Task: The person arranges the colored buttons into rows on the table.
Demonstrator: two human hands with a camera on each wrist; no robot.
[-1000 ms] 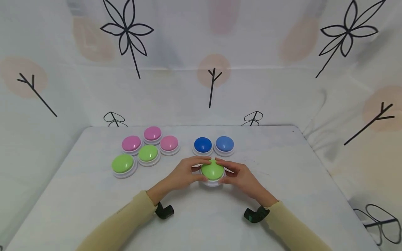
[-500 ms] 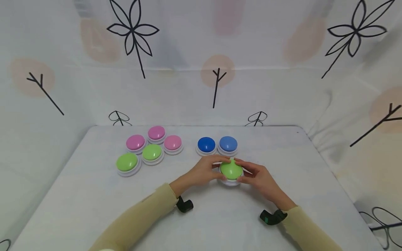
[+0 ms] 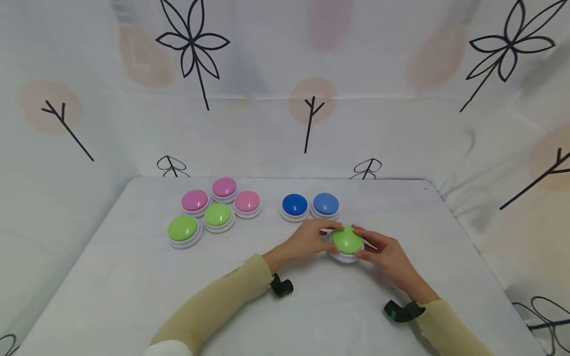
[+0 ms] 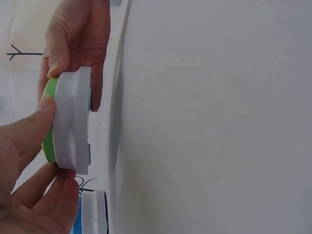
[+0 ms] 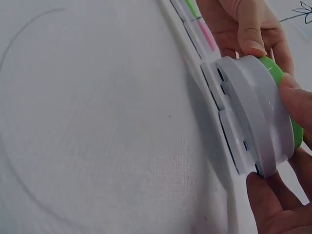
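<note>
A green domed push button with a white base is held between both hands, to the front right of the blue buttons. My left hand grips its left side, thumb low and fingers at the far edge. On the opposite side my right hand grips it the same way. The left wrist view shows the white base raised off the table, small feet on its underside. From the right wrist, the base also hangs over the table, with the right fingers at its lower edge.
A dark blue button and a lighter blue button stand side by side behind the hands. Farther left are two green buttons, one behind the other, and three pink buttons. Printed white cloth surrounds the white table.
Both hands have carried the green button to the right, from in front of the blue pair to past the lighter blue one. The whole view has shifted slightly; the other buttons stay put.
</note>
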